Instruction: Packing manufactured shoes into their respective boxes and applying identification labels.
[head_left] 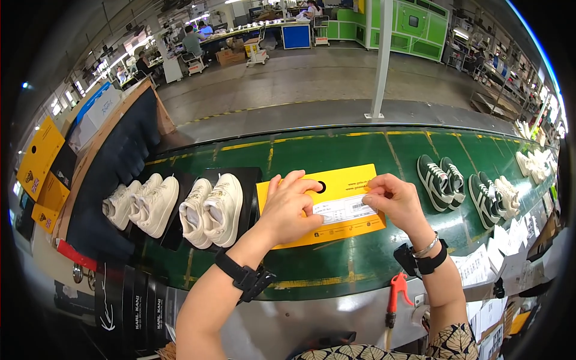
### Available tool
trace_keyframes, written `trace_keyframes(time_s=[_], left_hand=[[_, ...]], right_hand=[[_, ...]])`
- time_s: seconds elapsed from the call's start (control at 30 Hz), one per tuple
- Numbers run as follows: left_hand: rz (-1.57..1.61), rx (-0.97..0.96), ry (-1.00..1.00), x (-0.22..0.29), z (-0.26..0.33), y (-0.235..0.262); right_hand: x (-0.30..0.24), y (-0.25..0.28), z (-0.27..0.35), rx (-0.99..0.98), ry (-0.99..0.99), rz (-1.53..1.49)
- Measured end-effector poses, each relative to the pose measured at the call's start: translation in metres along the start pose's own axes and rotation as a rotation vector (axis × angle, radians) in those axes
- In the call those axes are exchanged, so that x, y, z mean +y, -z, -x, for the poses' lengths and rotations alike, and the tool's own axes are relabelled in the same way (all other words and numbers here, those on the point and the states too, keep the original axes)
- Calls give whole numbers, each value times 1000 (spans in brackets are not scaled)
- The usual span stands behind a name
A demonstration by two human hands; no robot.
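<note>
A flat yellow cardboard shoe box panel with a dark round hole lies on the green conveyor in front of me. A white printed label stretches across its middle. My left hand rests over the panel's left part, fingers apart, with the thumb side touching the label's left end. At the other end, my right hand pinches the label's right edge between thumb and fingers. Whether the label is fully stuck down under the fingers cannot be seen. Both wrists wear black straps.
Cream sneakers stand in pairs on dark box pieces to the left. Green sneakers with white stripes and more pale shoes stand along the conveyor at right. A red air gun and paper sheets lie nearby. A metal post rises beyond.
</note>
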State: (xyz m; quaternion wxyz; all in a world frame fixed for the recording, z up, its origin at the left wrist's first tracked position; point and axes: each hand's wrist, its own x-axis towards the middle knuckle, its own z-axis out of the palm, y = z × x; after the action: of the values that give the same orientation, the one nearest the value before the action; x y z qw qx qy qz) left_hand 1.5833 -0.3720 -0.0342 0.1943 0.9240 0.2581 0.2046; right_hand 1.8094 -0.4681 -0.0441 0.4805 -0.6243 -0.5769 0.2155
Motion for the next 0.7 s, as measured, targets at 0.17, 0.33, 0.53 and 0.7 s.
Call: trace_keyframes(time_s=[0.17, 0.33, 0.53, 0.7], left_hand=[[-19, 3, 12, 3, -1, -1], [-119, 80, -85, 4, -2, -5], [-78, 143, -50, 0, 3, -1], [35, 384, 37, -10, -1, -10]], right_hand=[[-5, -1, 4, 37, 45, 53], [-2, -13, 12, 155, 293, 322], [-1, -21, 16, 420, 495, 465], [-19, -69, 36, -112, 590, 551]])
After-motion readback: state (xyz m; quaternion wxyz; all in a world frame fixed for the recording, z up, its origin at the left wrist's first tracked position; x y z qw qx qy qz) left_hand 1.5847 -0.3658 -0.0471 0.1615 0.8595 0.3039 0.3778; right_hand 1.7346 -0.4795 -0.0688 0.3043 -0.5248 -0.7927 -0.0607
